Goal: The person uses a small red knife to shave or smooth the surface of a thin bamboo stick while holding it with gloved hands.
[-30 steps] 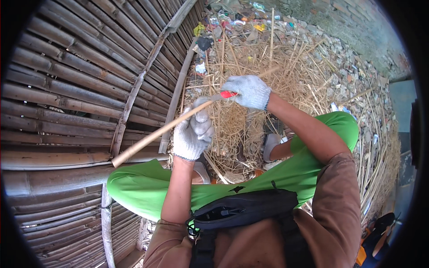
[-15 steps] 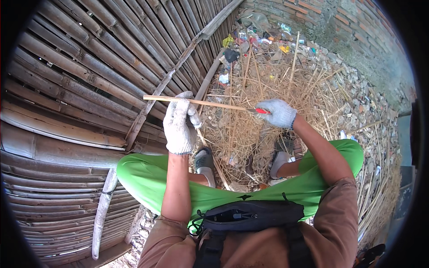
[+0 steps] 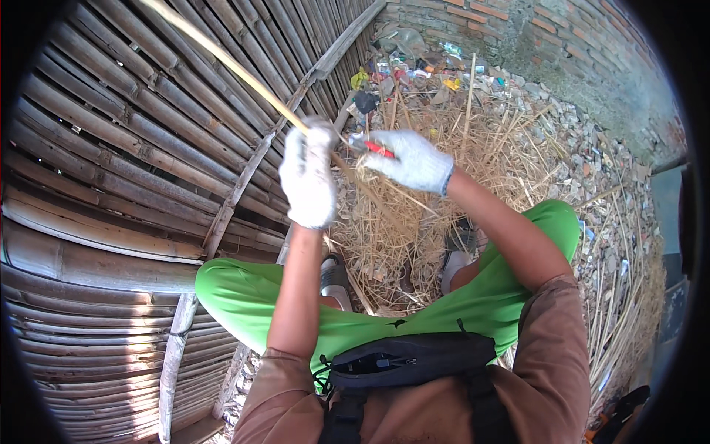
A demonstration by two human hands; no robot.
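My left hand [image 3: 309,177], in a white knitted glove, is closed around a long thin bamboo strip [image 3: 229,62]. The strip slants from the upper left down through the grip, and its lower end is smeared by motion. Just to the right, my right hand [image 3: 413,160], gloved alike, is wrapped round the red handle of a small knife [image 3: 380,149]. The blade points left toward the strip beside my left hand. Whether blade and strip touch, I cannot tell.
A wall of bamboo poles [image 3: 133,140] rises close on the left. Straw and shavings [image 3: 392,229] cover the ground between my feet, with rubble and litter [image 3: 451,81] beyond. A brick wall [image 3: 510,37] stands at the back. A black waist bag [image 3: 414,359] lies across my lap.
The strip has swung from nearly level to a steep slant, its far end now up at the upper left. My right hand has moved left with the knife, close to my left hand.
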